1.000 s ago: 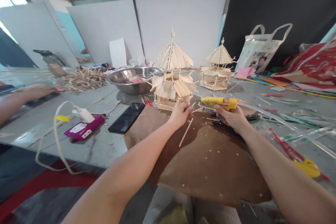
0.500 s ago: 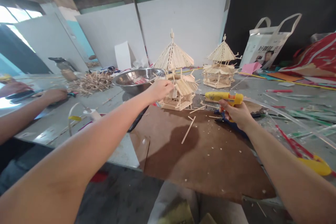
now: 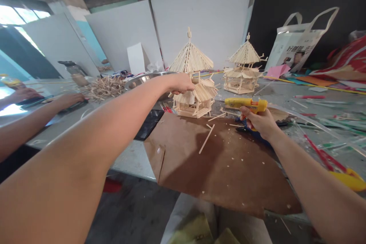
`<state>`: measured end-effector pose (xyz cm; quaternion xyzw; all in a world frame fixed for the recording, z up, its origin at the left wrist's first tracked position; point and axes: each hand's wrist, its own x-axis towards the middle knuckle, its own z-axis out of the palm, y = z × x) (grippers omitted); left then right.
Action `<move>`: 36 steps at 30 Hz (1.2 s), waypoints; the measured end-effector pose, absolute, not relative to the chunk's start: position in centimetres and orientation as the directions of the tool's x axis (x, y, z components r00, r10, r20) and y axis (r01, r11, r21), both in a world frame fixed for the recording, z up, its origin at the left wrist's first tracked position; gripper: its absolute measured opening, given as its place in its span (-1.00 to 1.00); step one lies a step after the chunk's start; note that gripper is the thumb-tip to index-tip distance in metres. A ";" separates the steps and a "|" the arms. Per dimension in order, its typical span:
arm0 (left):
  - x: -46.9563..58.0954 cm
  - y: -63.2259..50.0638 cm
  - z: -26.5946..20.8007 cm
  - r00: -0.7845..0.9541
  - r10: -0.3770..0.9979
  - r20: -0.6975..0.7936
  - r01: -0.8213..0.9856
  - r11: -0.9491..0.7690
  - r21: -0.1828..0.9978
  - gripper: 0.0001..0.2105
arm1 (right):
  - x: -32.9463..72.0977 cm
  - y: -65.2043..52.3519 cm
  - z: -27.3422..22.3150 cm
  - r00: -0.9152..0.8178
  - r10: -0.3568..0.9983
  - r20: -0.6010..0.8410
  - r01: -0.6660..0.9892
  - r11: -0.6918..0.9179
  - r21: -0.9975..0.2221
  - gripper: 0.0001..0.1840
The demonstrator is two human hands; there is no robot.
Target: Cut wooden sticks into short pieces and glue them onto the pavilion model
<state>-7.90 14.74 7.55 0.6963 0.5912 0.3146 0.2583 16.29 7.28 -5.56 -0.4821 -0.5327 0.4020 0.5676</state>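
Yellow glue gun (image 3: pixel 238 102) clamped in right fingers (image 3: pixel 245 113); left fingers (image 3: pixel 186 84) at nearer pagoda (image 3: pixel 202 93), grip unclear

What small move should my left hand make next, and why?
Perhaps press lightly on the lower roof of the nearer pagoda: your left hand appears to be at that roof, and your right hand holds the yellow glue gun off to the right.

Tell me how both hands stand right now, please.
Right hand gripping yellow glue gun. Left hand at nearer stick pagoda. Loose sticks on brown sheet.
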 end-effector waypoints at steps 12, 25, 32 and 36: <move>-6.4 14.9 7.8 0.132 0.988 -0.078 0.764 -0.052 0.643 -0.78 | 16.1 7.2 -5.3 0.108 0.970 0.217 0.058 0.212 -0.976 -0.56; -5.4 13.6 9.0 0.173 0.960 -0.220 0.959 -0.113 0.261 -0.87 | 16.2 7.3 -5.5 0.100 0.967 0.235 0.046 0.231 -0.972 -0.58; -4.9 13.1 9.2 0.184 0.949 -0.256 0.972 -0.136 0.193 -0.90 | 16.1 7.2 -5.4 0.099 0.965 0.241 0.065 0.235 -0.970 -0.57; -4.8 13.2 9.2 0.176 0.946 -0.270 0.977 -0.135 0.166 -0.89 | 16.1 7.2 -5.3 0.101 0.966 0.237 0.062 0.232 -0.971 -0.57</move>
